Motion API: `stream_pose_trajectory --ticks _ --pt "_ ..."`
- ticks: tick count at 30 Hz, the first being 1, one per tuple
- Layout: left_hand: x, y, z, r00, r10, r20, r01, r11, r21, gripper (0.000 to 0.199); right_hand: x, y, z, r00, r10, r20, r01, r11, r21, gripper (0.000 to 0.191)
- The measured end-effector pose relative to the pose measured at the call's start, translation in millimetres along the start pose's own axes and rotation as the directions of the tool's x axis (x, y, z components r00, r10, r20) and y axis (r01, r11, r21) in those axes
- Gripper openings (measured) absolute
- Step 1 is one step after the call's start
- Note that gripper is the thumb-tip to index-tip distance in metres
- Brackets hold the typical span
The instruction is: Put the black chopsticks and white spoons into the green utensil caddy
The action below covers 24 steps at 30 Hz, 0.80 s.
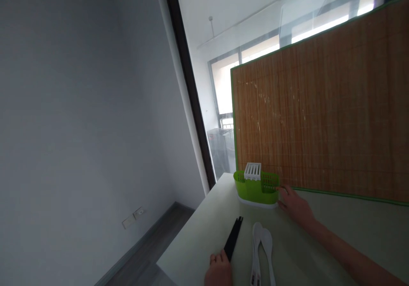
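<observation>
My left hand is closed round the lower end of a bundle of black chopsticks, whose tips point away from me over the white table. To the right of them lie white spoons, side by side and partly overlapping, with their handles toward me. A green cutlery holder with a white base and a white slotted piece on top stands at the back of the table. My right hand grips its right end, with the index finger at the rim and the thumb lower on the side.
Behind the holder rises a brown bamboo mat with green edging. The table ends at the left, above a dark floor. A grey wall with outlets stands further left, beside a dark-framed glass pane.
</observation>
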<state>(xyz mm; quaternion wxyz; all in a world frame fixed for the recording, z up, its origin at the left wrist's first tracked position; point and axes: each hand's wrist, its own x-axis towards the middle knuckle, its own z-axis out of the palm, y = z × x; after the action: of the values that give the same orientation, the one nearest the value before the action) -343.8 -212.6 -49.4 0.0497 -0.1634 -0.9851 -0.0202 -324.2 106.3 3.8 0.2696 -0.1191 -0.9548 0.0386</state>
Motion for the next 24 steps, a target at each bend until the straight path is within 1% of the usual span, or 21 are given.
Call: stream_pose_trajectory --ticks 2,5,8,10,13,16,17,18,19,20,21,22,23,24 --pt "5.7 3.0 -12.7 0.998 -0.015 0.054 0.014 1.000 0.025 0.043 -30.7 -16.1 -4.5 1.000 0.014 0.010 -0.015 0.996 0.083 0.031" --pt "16.8 3.3 -26.8 0.994 -0.029 0.102 0.023 0.998 0.061 0.038 -72.9 -46.3 -5.6 0.994 -0.066 0.086 0.045 0.973 0.227 0.021" --pt "25.4 -0.6 -30.5 0.988 -0.044 0.145 0.037 0.998 0.056 0.033 -95.6 -72.7 -7.6 0.985 -0.106 0.137 0.052 0.934 0.353 0.017" --pt "27.1 -3.0 -28.1 0.987 -0.065 0.145 0.059 0.997 0.048 0.034 -99.8 -86.6 -10.3 0.982 -0.110 0.157 0.032 0.901 0.433 0.018" --pt "24.2 -5.7 -21.9 0.986 -0.103 0.129 0.099 0.994 0.039 0.039 -98.3 -105.5 -10.2 0.975 -0.115 0.189 -0.011 0.828 0.560 0.016" --pt "17.6 -8.4 -23.2 0.984 -0.144 0.102 0.143 0.990 0.021 0.043 -94.5 -125.3 -1.4 0.961 -0.094 0.260 -0.114 0.721 0.683 0.015" --pt "14.6 -7.8 -27.2 0.983 -0.159 0.089 0.161 0.987 -0.022 0.042 -92.7 -131.9 1.5 0.953 -0.079 0.291 -0.164 0.675 0.719 0.016" --pt "10.9 -5.3 -33.1 0.985 -0.160 0.068 0.167 0.981 -0.103 0.040 -90.3 -138.0 2.9 0.946 -0.063 0.319 -0.213 0.622 0.753 0.020" --pt "6.2 0.1 -40.6 0.989 -0.145 0.037 0.150 0.962 -0.227 0.036 -87.4 -143.1 1.8 0.941 -0.049 0.336 -0.252 0.564 0.786 0.026" --pt "0.4 9.1 -49.0 0.994 -0.107 -0.005 0.096 0.917 -0.387 0.032 -84.2 -146.7 -2.5 0.940 -0.037 0.339 -0.275 0.504 0.819 0.034" --pt "-6.6 22.0 -57.6 0.997 -0.046 -0.062 0.004 0.831 -0.557 0.029 -81.2 -148.2 -10.5 0.945 -0.027 0.325 -0.280 0.446 0.850 0.041" --pt "-14.5 38.9 -65.4 0.992 0.016 -0.126 -0.102 0.699 -0.708 0.029 -78.9 -147.4 -22.2 0.954 -0.018 0.299 -0.268 0.395 0.879 0.046" --pt "-23.2 59.3 -71.6 0.980 0.077 -0.185 -0.197 0.524 -0.829 0.030 -77.8 -143.8 -36.9 0.965 -0.009 0.264 -0.244 0.353 0.903 0.047" --pt "-32.0 82.4 -75.9 0.967 0.119 -0.227 -0.255 0.345 -0.903 0.034 -78.5 -137.6 -53.7 0.973 -0.004 0.229 -0.216 0.323 0.922 0.044"
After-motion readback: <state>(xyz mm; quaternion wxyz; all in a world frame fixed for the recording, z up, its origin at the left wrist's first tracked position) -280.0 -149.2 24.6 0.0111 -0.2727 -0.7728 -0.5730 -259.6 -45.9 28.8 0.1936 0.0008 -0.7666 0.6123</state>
